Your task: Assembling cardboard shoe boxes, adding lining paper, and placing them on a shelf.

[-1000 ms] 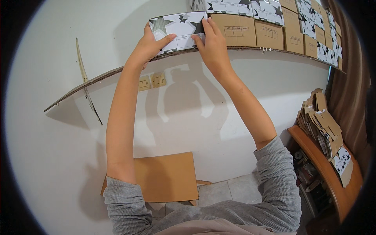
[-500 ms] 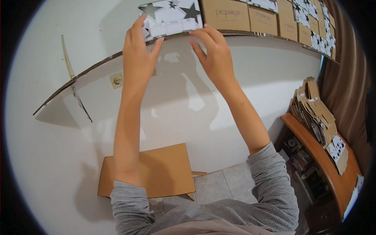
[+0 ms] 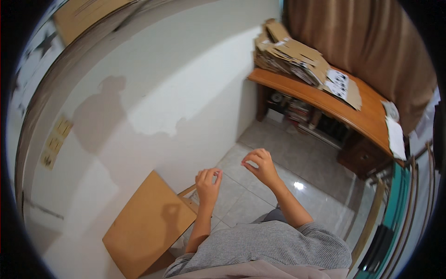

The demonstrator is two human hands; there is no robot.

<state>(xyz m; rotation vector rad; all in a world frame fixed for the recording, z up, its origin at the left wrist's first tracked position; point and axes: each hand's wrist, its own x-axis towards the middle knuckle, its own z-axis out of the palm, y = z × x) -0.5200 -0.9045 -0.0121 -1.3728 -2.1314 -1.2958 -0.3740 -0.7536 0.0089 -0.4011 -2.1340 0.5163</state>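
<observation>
Fingers curl loosely on both hands, holding nothing: the left hand (image 3: 207, 182) hangs just above and right of the brown cardboard sheet (image 3: 147, 223) leaning at the wall, its long axis running down-left, while the right hand (image 3: 260, 165) hovers farther off over the tiled floor (image 3: 297, 162).

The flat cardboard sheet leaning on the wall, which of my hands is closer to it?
Left. Your left hand hovers empty just beyond the cardboard sheet's upper right corner, while the right hand is farther right, over the tiled floor.

Matt brown cardboard sheet (image 3: 148, 223), glossy floor tiles (image 3: 297, 186), varnished wooden desk (image 3: 325, 104)
</observation>
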